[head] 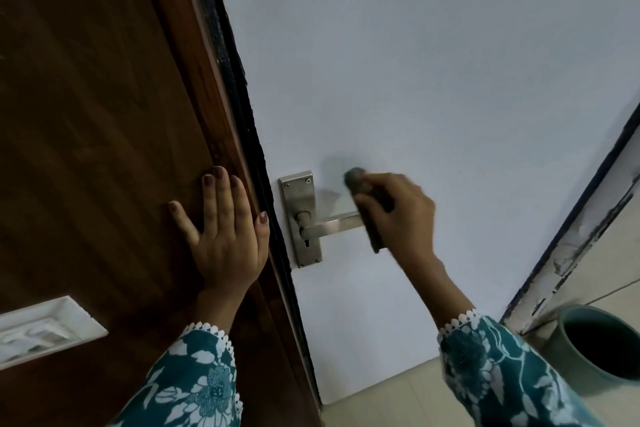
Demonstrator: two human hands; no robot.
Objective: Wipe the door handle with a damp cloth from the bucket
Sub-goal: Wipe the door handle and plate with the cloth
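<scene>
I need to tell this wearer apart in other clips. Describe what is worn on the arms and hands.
Both arms wear matching teal sleeves printed with white flowers and leaves, each cuff edged in white scalloped lace: the left sleeve and the right sleeve. The left hand has dark brownish-maroon nail polish. No rings, bracelets or watch show on it or on the right hand, whose nails are out of view.

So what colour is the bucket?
Teal green, dark inside; the bucket shows at the lower right of the head view.

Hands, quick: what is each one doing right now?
Left hand: open, flat against the wooden door frame, holding nothing.
Right hand: closed on the dark cloth, pressed over the end of the door handle.
</scene>
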